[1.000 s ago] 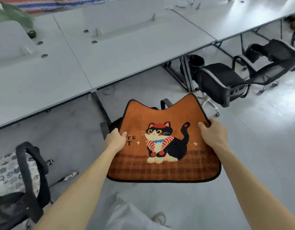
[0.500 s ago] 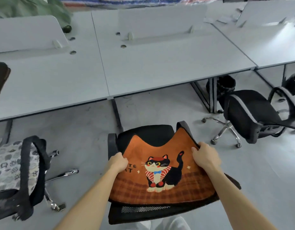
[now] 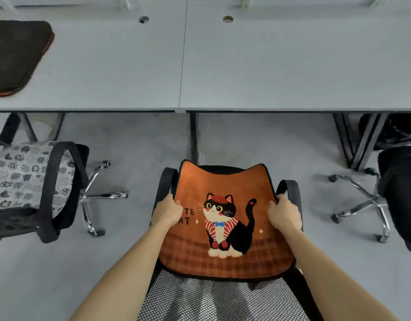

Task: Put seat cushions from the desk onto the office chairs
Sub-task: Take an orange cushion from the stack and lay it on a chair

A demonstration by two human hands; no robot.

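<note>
left hand (image 3: 168, 210) and right hand (image 3: 283, 213) each grip a side edge of the orange cat cushion (image 3: 225, 221), which lies on the black office chair (image 3: 290, 193) seat before the grey worktop (image 3: 223, 66).

Soft, even, cool light fills the scene. The pale desk (image 3: 246, 66) looks flat and slightly washed with no hard glare, a faint band of shadow lies on the floor (image 3: 135, 135) just under its front edge, and small bright glints sit on the chrome chair legs (image 3: 362, 206). The orange cushion (image 3: 223, 188) is fairly crisp, but the dark cushion (image 3: 14, 54) at the left edge is smeared and soft, and the wide lens stretches the forearms (image 3: 121, 274) toward the bottom corners.
</note>
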